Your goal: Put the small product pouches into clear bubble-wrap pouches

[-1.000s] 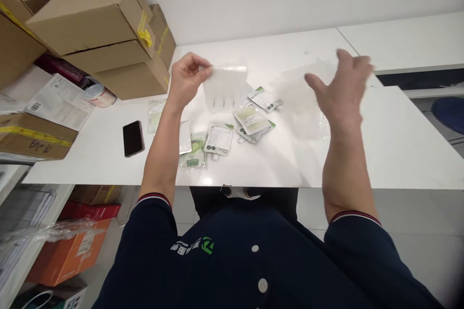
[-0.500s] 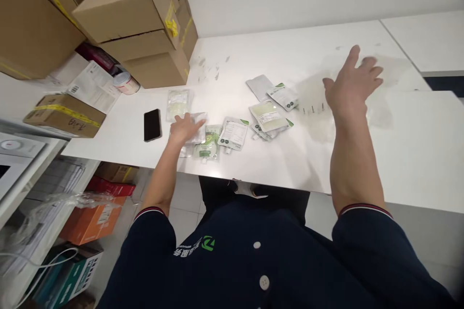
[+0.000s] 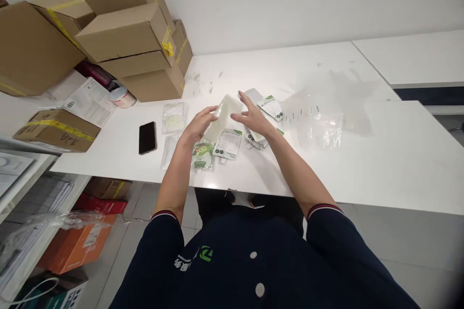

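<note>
My left hand grips a pale translucent pouch, raised a little over the table. Close to the pouch's right edge is my right hand, its fingers apart and holding nothing. Below them lie a green printed pouch and a white labelled pouch. More pouches, one with a green corner, sit partly hidden behind my right hand. A flat pale pouch rests left of my left hand. Clear plastic bags are spread to the right.
Cardboard boxes are stacked at the back left, beside a small can. A black phone lies near the left end of the white table. Shelves with an orange box stand at lower left.
My left hand has lifted a pouch from the table and moved right. My right hand has come in from the far right to beside it. The view has shifted slightly.
</note>
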A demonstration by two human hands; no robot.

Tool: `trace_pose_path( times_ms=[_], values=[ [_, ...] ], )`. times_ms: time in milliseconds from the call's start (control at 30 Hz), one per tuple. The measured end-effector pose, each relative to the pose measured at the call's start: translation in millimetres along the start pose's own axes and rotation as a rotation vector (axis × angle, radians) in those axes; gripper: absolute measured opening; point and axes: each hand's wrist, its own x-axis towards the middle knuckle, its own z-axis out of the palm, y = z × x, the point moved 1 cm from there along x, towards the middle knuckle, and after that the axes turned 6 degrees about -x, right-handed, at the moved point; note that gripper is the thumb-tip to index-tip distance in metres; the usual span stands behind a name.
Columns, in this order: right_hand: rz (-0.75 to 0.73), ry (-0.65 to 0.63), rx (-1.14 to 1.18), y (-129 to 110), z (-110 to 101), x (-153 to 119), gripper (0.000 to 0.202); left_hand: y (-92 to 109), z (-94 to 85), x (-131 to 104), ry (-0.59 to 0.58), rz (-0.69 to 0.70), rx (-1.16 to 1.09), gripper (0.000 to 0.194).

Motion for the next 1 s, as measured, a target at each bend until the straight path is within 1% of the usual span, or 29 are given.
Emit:
trace_pose_path(
  times_ms=[33,67,133,167,200,233,300,333,367,433,467,500,567,600,633,667,700,733,767,800,833,900,933,967,1000],
  values=[
    [-0.021,0.020,-0.008,0,-2,7,0.059,3,1.7,1,-0.028,0.038,0.014,0.057],
    [-0.037,0.060,-0.035,1,-7,13,0.049,3,0.5,2,-0.017,0.083,0.060,0.057],
    [-0.053,0.178,-0.133,4,-23,23,0.040,-4,-11.0,3,0.099,0.156,0.230,0.055],
    [-0.058,0.241,-0.197,4,-34,27,0.038,-12,-19.7,2,0.166,0.150,0.344,0.052],
    [-0.054,0.300,-0.262,2,-45,30,0.037,-22,-28.9,1,0.208,0.101,0.468,0.049],
    [-0.040,0.354,-0.326,-1,-57,32,0.036,-34,-37.4,0,0.211,0.012,0.589,0.048],
    [0.016,0.440,-0.443,-13,-79,35,0.034,-58,-49.3,-3,0.128,-0.205,0.792,0.046],
    [0.049,0.460,-0.495,-20,-89,36,0.031,-69,-52.2,-3,0.081,-0.279,0.857,0.045],
    [0.080,0.458,-0.543,-28,-97,36,0.029,-78,-53.3,-3,0.047,-0.313,0.896,0.042],
    [0.125,0.469,-0.636,-43,-112,36,0.028,-89,-51.9,-1,0.008,-0.301,0.912,0.030],
    [0.133,0.511,-0.682,-50,-119,35,0.028,-91,-50.8,0,-0.010,-0.277,0.896,0.022],
    [0.129,0.586,-0.721,-55,-127,33,0.028,-91,-50.3,1,-0.031,-0.256,0.872,0.016],
    [0.059,0.780,-0.743,-64,-142,23,0.027,-84,-52.7,3,-0.063,-0.222,0.822,0.012],
    [-0.007,0.845,-0.708,-66,-149,17,0.027,-78,-55.7,3,-0.065,-0.185,0.777,0.013],
    [-0.082,0.860,-0.640,-67,-155,9,0.029,-71,-59.8,2,-0.058,-0.132,0.716,0.014],
    [-0.142,0.833,-0.554,-66,-158,3,0.031,-62,-64.4,2,-0.044,-0.062,0.645,0.015],
    [-0.172,0.779,-0.472,-64,-158,-4,0.032,-52,-68.8,1,-0.031,0.018,0.569,0.016],
    [-0.165,0.703,-0.413,-60,-156,-8,0.030,-41,-72.5,1,-0.021,0.103,0.492,0.016],
    [-0.122,0.599,-0.381,-55,-151,-11,0.025,-30,-74.8,1,-0.015,0.186,0.422,0.018],
    [-0.056,0.455,-0.372,-49,-144,-12,0.019,-20,-75.0,2,-0.010,0.260,0.367,0.019],
    [0.018,0.285,-0.372,-43,-133,-11,0.018,-9,-72.8,3,-0.002,0.332,0.318,0.021],
    [0.136,-0.060,-0.329,-31,-107,-7,0.033,10,-60.3,6,0.004,0.453,0.239,0.023],
    [0.179,-0.192,-0.273,-27,-93,-4,0.040,18,-50.6,8,-0.006,0.498,0.217,0.023],
    [0.208,-0.277,-0.199,-24,-80,-1,0.045,26,-39.6,11,-0.027,0.534,0.209,0.023],
    [0.223,-0.320,-0.116,-22,-67,3,0.048,32,-28.6,13,-0.053,0.567,0.211,0.022]
  ],
)
